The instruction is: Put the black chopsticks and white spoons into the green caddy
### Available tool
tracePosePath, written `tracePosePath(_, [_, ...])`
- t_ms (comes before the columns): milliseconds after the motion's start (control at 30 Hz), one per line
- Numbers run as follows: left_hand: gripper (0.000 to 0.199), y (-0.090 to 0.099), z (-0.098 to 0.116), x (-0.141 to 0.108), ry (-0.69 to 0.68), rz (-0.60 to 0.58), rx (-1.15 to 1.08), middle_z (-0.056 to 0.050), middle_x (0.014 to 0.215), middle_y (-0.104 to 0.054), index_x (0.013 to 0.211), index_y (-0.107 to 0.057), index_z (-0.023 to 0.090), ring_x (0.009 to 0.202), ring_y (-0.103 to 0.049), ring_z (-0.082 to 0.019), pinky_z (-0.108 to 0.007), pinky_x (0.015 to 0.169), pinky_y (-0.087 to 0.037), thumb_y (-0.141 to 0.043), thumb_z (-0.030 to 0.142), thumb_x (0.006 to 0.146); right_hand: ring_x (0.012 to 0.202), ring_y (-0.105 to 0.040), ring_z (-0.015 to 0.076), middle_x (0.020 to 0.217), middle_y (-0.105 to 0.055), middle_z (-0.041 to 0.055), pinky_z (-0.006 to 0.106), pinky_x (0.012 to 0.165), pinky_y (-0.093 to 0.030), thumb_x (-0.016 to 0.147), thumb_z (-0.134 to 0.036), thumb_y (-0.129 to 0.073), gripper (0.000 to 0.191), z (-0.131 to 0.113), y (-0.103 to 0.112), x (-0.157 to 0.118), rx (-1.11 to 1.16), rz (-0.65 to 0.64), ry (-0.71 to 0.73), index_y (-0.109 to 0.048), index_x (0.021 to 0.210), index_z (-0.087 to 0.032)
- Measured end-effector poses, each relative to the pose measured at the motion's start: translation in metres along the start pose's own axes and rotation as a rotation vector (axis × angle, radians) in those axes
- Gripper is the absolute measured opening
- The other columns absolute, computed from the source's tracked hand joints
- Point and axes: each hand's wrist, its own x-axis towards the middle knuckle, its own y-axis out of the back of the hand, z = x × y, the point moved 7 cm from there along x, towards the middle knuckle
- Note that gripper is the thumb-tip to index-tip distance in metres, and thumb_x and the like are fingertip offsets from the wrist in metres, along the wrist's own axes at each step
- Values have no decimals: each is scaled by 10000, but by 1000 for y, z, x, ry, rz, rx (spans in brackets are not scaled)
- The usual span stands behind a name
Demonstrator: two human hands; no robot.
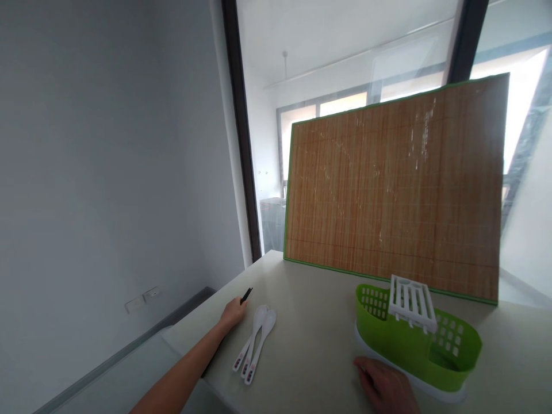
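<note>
My left hand (233,312) rests at the table's left edge, closed around black chopsticks (246,295); their dark tips poke out past the fingers. More of their length shows below my forearm. Just right of that hand, several white spoons (261,339) with patterned handle ends lie in an overlapping bunch. My right hand (386,384) lies on the table with its fingers curled in, and nothing shows in it. Close beside it stands a green utensil holder (394,339) with perforated sides, a white base and a white slotted rack (413,302) across its middle.
A large bamboo mat board (392,190) with green edging stands upright at the back of the white table (310,351). Behind it is a dark-framed glass partition (241,132). A grey wall (107,144) with sockets (143,300) rises on the left.
</note>
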Motion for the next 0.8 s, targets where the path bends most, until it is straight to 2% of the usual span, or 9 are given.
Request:
tracePosePath(200, [301,-14,3,-1,-65,10,125,-121,1007,-654,975,-614,134,958,-601,-236,-281,762,-423,-404,327,879,774,-673,172,910,-706,46,259,689,-518,868,-193,-385,266,-1,1,2,8,10,-10,-626,979,-207])
tracePosePath(367, [302,-16,4,-5,-92,55,170,-131,1029,-634,1042,-572,129,964,-587,-241,-300,778,-422,-399,308,872,771,-668,170,909,-703,45,259,692,-507,869,-183,-377,268,-3,3,2,14,-9,-27,-618,982,-209])
tracePosePath(567, [313,-10,8,-11,-92,73,195,-133,1050,-612,1081,-539,128,994,-563,-244,-315,826,-419,-409,292,849,763,-663,172,896,-699,38,265,685,-495,864,-170,-381,260,-5,5,2,33,-7,-49,-617,965,-215])
tracePosePath(800, [404,4,5,-21,-75,64,240,-151,1068,-584,1042,-577,153,1026,-535,-312,-391,831,-427,-436,456,816,746,-659,173,883,-698,42,253,662,-483,866,-168,-383,258,-6,7,3,45,5,-52,-621,951,-217])
